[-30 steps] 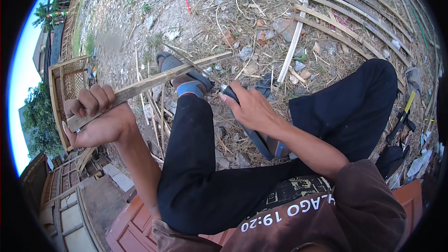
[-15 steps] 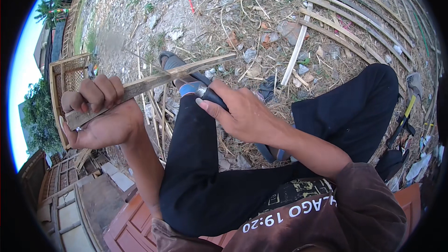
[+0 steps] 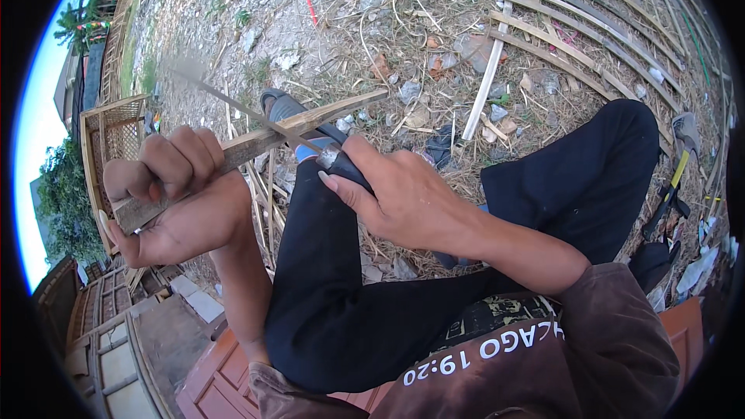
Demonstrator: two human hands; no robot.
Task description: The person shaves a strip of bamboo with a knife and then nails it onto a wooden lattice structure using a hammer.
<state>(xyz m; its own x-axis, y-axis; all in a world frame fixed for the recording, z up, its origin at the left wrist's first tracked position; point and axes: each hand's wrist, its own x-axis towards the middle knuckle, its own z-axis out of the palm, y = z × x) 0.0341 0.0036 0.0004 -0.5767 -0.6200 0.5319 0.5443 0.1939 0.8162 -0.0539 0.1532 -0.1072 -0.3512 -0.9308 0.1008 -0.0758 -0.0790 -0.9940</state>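
Note:
My left hand (image 3: pixel 174 186) is wrapped round one end of a flat wooden strip (image 3: pixel 326 114), which slants up to the right over my raised knee and sandalled foot. In my right hand (image 3: pixel 415 198) is a long-bladed knife (image 3: pixel 243 107), gripped by its dark handle (image 3: pixel 348 168). The narrow-looking blade points up and to the left and crosses the strip near its middle; whether its edge touches the wood I cannot tell. Motion blurs the blade's far end. Both hands are closed.
Several long wooden slats (image 3: pixel 597 31) lie at the far right, with a pale crosspiece (image 3: pixel 487 85) below them. A hammer-like tool with a yellow handle band (image 3: pixel 680 169) lies right of my knee. Rubble and straw cover the ground. A lattice-panelled wooden frame (image 3: pixel 116 140) stands left.
The knife blade has swung from a blurred position to lie visibly across the strip. My left hand has shifted slightly right and down with the strip. My right hand has barely moved.

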